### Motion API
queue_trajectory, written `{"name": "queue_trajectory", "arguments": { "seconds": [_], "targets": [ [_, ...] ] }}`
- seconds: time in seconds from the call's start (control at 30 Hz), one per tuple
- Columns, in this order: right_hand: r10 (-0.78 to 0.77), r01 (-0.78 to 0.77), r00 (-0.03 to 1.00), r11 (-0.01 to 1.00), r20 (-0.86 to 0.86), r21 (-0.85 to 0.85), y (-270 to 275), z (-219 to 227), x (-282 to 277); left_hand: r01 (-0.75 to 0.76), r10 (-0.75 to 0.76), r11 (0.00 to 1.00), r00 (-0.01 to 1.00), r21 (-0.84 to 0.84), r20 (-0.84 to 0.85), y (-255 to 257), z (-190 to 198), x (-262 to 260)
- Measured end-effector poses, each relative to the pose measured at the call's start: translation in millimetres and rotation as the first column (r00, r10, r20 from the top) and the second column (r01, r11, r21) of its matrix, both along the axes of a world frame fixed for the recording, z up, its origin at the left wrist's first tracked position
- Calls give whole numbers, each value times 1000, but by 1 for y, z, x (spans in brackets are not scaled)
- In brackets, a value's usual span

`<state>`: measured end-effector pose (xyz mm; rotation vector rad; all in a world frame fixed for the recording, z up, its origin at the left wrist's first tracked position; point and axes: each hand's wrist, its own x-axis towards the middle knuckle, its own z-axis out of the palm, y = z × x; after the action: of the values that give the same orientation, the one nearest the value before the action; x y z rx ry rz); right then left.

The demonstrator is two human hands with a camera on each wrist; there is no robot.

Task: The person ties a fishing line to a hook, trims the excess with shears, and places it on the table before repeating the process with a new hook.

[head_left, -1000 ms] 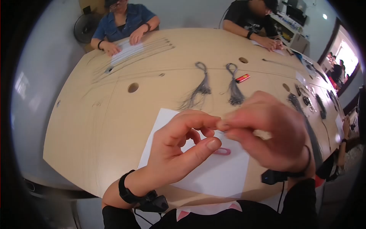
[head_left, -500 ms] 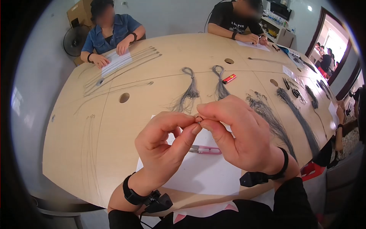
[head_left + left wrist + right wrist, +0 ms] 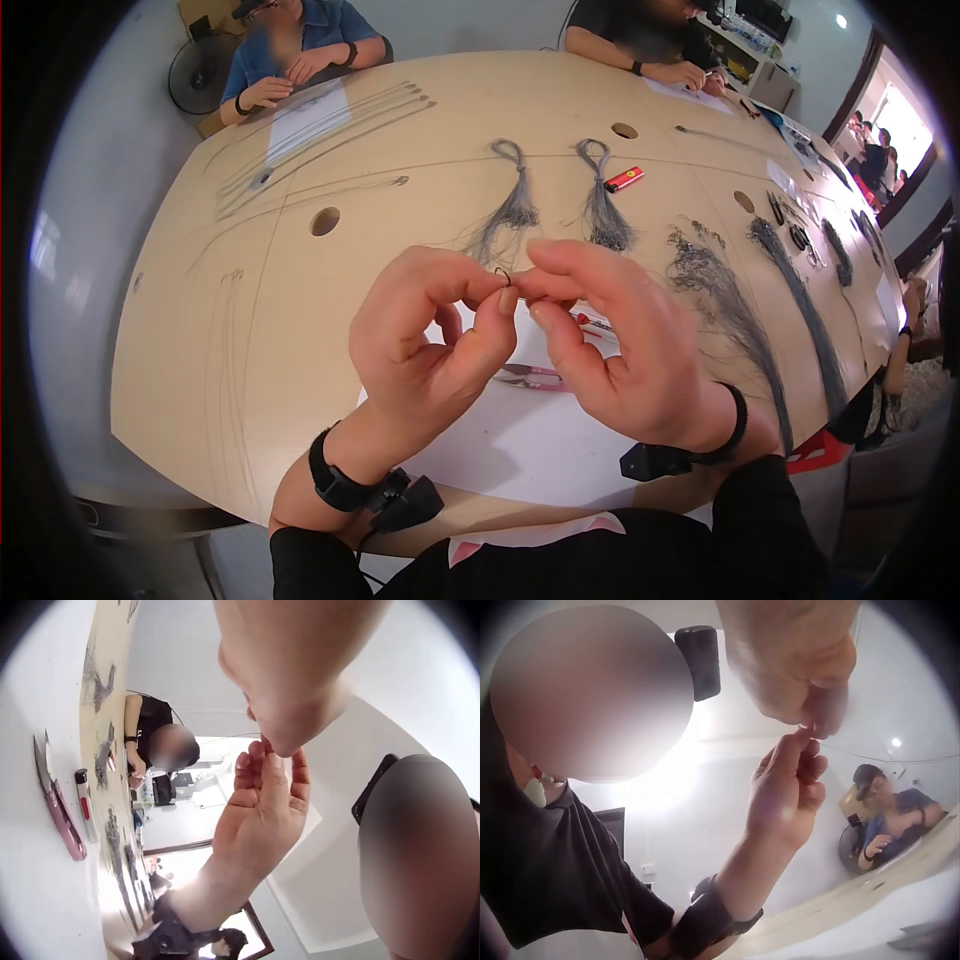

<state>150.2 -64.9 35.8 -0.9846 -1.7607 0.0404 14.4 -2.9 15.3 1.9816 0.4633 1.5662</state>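
Observation:
In the head view my left hand (image 3: 425,335) pinches a small dark hooked piece (image 3: 504,274) between thumb and forefinger, above a white sheet (image 3: 540,440). My right hand (image 3: 630,340) is close beside it, its fingertips bent toward the left fingertips; whether they hold anything is hidden. Pink-handled snips (image 3: 540,379) lie on the sheet beneath the hands, with a red and white item (image 3: 594,322) partly behind the right fingers. A thin line runs out from the fingertips in the left wrist view, where the right hand (image 3: 259,817) reaches up to the left hand (image 3: 300,682).
Two looped grey bundles (image 3: 517,205) and a red lighter (image 3: 625,179) lie beyond the hands. Dark strand bundles (image 3: 800,300) and tools (image 3: 798,236) are at the right, fine strands (image 3: 232,380) at the left. Two people (image 3: 305,45) sit across the table (image 3: 170,330).
My hands came together at the fingertips, then parted slightly, leaving the dark piece at the left fingertips. The red and white item has come into view. The person at far left raised their hands off the paper.

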Motion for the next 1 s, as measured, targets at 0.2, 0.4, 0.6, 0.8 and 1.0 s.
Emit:
{"name": "queue_trajectory", "arguments": {
  "seconds": [0.2,0.4,0.6,0.8,1.0],
  "targets": [
    [79,-107,986,976,-150,-190,3,2,14,134,-128,972,991,-194,46,-5,-3,6],
    [75,-74,997,982,0,-174,8,3,21,67,-81,988,992,-138,-97,-3,-2,6],
    [-8,16,994,997,111,-76,14,-8,22,60,-65,998,981,-32,-180,1,-9,6],
    [-46,106,955,976,294,-192,14,0,23,130,-162,928,985,-349,-64,-2,-15,14],
    [92,-184,958,925,-271,-334,23,-31,18,240,-174,738,971,-631,166,-3,-18,21]
  ]
}}
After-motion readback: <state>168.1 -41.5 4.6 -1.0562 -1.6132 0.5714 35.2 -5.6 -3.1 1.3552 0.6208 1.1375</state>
